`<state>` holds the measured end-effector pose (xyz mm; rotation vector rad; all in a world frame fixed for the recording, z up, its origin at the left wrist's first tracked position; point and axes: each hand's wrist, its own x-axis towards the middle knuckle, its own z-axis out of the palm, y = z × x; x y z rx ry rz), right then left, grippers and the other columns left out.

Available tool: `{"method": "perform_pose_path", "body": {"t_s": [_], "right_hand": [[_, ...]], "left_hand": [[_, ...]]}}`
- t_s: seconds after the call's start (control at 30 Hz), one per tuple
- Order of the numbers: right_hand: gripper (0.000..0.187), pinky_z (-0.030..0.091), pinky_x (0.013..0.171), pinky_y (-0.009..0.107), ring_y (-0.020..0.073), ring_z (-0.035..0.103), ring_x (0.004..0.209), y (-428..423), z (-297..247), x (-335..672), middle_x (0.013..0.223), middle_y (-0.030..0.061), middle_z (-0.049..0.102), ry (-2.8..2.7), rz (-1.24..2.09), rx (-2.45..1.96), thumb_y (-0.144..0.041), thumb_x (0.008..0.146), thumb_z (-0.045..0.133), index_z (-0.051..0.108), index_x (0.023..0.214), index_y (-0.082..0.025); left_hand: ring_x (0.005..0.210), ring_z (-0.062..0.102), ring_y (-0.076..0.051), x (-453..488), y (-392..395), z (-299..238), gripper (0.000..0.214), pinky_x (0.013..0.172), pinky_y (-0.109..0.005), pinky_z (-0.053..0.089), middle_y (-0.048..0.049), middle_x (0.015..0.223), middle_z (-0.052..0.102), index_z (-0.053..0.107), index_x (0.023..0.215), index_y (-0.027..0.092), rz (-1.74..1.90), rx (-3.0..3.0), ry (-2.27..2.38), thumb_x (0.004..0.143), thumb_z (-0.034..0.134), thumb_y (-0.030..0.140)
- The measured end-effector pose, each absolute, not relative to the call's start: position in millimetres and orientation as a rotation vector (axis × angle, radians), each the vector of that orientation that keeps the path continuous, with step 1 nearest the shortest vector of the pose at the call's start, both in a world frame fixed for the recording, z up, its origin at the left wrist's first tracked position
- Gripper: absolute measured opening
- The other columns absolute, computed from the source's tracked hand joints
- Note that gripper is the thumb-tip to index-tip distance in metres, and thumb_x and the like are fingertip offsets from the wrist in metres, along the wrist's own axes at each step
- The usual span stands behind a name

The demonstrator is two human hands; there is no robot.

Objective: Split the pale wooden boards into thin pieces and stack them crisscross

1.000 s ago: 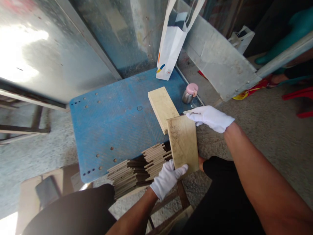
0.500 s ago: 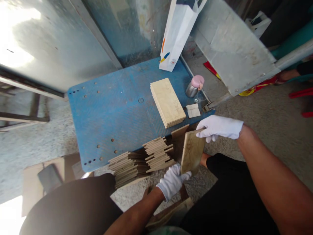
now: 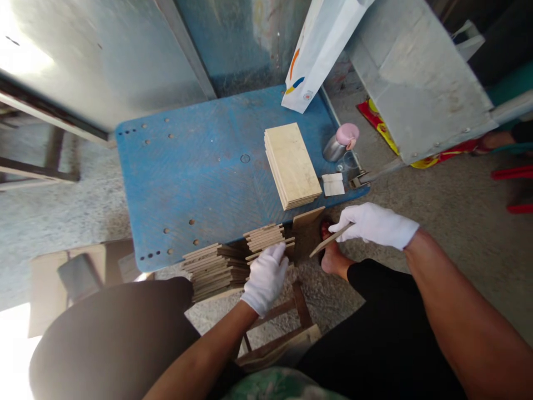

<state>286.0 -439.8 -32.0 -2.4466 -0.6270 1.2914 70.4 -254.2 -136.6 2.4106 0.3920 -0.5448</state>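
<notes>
Both my hands wear white gloves. My right hand (image 3: 377, 225) pinches a thin beige tile (image 3: 328, 240) by its upper end, seen almost edge-on, held low beside the blue table (image 3: 195, 172). My left hand (image 3: 266, 275) lies with fingers down on the rough pile of tiles (image 3: 233, 258) stacked under the table's near edge. A neat stack of tiles (image 3: 292, 164) rests on the table's right side, beyond both hands.
On the table's right edge stand a pink-lidded steel flask (image 3: 341, 143), a clear glass (image 3: 351, 161) and a small white pad (image 3: 333, 184). A white paper bag (image 3: 320, 50) hangs at the back. My bare foot (image 3: 333, 258) and a wooden stool frame (image 3: 283, 328) lie below.
My left hand let go of the tile and dropped onto the rough pile. My right hand kept the tile and turned it from face-up to nearly edge-on, lower down.
</notes>
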Motion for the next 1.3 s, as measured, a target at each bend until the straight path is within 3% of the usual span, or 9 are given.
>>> {"method": "perform_pose_path", "body": {"t_s": [0.1,0.17,0.3,0.43,0.63,1.3], "right_hand": [[0.018,0.043,0.056,0.021,0.0122,0.062,0.066,-439.3,-52.4,287.3,0.089,-0.0003,0.074,-0.638,1.293,-2.465,-0.030,0.072,0.075,0.076,0.089,-0.023],[0.021,0.042,0.053,0.020,0.0102,0.060,0.060,-436.0,-70.5,285.9,0.092,-0.0005,0.074,-0.578,1.304,-2.459,-0.032,0.072,0.075,0.075,0.092,-0.024],[0.021,0.042,0.049,0.020,0.0075,0.056,0.051,-425.9,-111.5,279.2,0.098,-0.0001,0.074,-0.463,1.307,-2.402,-0.030,0.072,0.076,0.073,0.092,-0.022],[0.022,0.045,0.054,0.021,0.0093,0.060,0.057,-419.3,-141.9,274.2,0.102,0.0011,0.074,-0.457,1.220,-2.423,-0.031,0.075,0.075,0.072,0.096,-0.022],[0.025,0.048,0.077,0.027,0.0197,0.066,0.093,-420.9,-161.6,271.7,0.109,0.0008,0.072,-0.476,1.098,-2.606,-0.040,0.077,0.073,0.073,0.099,-0.028],[0.022,0.047,0.087,0.031,0.0213,0.065,0.100,-411.1,-152.9,264.8,0.110,0.0013,0.071,-0.396,0.997,-2.696,-0.041,0.084,0.063,0.074,0.099,-0.028]], "left_hand": [[0.142,0.031,-0.035,77.3,-237.6,-145.9,0.065,0.115,-0.041,0.028,-0.0218,0.152,0.035,0.039,0.146,0.007,-0.313,2.646,0.516,0.090,0.050,0.038],[0.145,0.017,-0.041,83.8,-229.6,-155.8,0.084,0.118,-0.047,0.021,-0.0260,0.156,0.024,0.030,0.149,0.002,-0.345,2.718,0.512,0.083,0.060,0.045],[0.147,0.009,-0.042,99.2,-220.4,-171.7,0.109,0.119,-0.051,0.013,-0.0256,0.159,0.014,0.021,0.152,0.004,-0.581,2.689,0.467,0.070,0.068,0.057],[0.147,0.006,-0.041,109.2,-216.9,-175.9,0.119,0.118,-0.053,0.010,-0.0235,0.160,0.012,0.014,0.154,0.006,-0.731,2.623,0.477,0.065,0.067,0.065],[0.147,0.004,-0.041,112.6,-215.8,-173.0,0.122,0.118,-0.054,0.006,-0.0229,0.160,0.009,0.011,0.154,0.008,-0.814,2.583,0.470,0.063,0.065,0.068],[0.147,0.000,-0.042,115.7,-215.0,-173.9,0.127,0.117,-0.054,0.004,-0.0238,0.160,0.005,0.008,0.155,0.010,-0.865,2.546,0.488,0.059,0.067,0.069]]}}
